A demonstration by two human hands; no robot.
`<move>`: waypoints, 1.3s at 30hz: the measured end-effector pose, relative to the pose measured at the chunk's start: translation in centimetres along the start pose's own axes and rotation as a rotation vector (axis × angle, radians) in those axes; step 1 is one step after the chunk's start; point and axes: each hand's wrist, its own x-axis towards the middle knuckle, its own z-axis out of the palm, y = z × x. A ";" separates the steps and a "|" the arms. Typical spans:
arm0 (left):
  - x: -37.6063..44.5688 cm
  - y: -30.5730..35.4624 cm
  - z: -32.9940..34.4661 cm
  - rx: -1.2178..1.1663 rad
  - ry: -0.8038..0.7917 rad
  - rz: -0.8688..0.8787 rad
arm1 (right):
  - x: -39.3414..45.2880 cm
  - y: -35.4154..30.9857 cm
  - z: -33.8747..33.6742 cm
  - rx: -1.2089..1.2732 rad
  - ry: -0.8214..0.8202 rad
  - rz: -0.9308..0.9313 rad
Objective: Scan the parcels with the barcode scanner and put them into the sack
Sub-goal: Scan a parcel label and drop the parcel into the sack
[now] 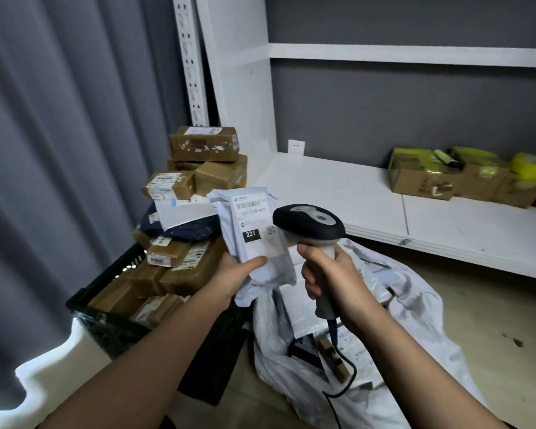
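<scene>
My left hand point(236, 275) grips the lower edge of a grey poly-mailer parcel point(251, 230), held upright with its label facing me; the label shows a barcode and "231". My right hand point(328, 277) holds the handle of a black-and-grey barcode scanner point(310, 226), whose head sits right next to the parcel's label. Below both hands lies the open white sack point(384, 351) on the floor, with several parcels inside. A black crate point(106, 317) at the left is piled with brown cardboard parcels point(183, 274).
More boxes point(205, 144) are stacked behind the crate against a grey curtain point(59, 150). A low white shelf point(353, 193) runs along the wall, carrying cartons with yellow tape point(464, 174) at the right. The scanner's cable point(344, 376) hangs over the sack.
</scene>
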 end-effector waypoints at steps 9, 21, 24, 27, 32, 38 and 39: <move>-1.5 -1.8 2.6 0.543 -0.191 -0.009 | -0.2 -1.7 -10.9 -0.069 0.329 -0.010; -5.7 -9.6 18.2 1.028 -0.554 -0.057 | -4.3 1.2 -23.7 -0.149 0.572 0.146; -5.7 -11.3 21.1 1.100 -0.539 -0.060 | -3.8 2.8 -25.0 -0.158 0.586 0.157; -5.1 -12.3 22.8 1.108 -0.443 -0.071 | -2.8 5.7 -26.4 -0.171 0.639 0.208; -4.3 -14.5 24.2 1.121 -0.369 -0.052 | -1.8 14.0 -30.1 -0.180 0.801 0.305; -3.3 -16.7 23.8 1.074 -0.352 -0.011 | -0.4 23.9 -32.3 -0.111 0.839 0.475; -3.2 -16.9 23.7 1.062 -0.354 -0.005 | -0.1 25.0 -32.4 -0.088 0.817 0.491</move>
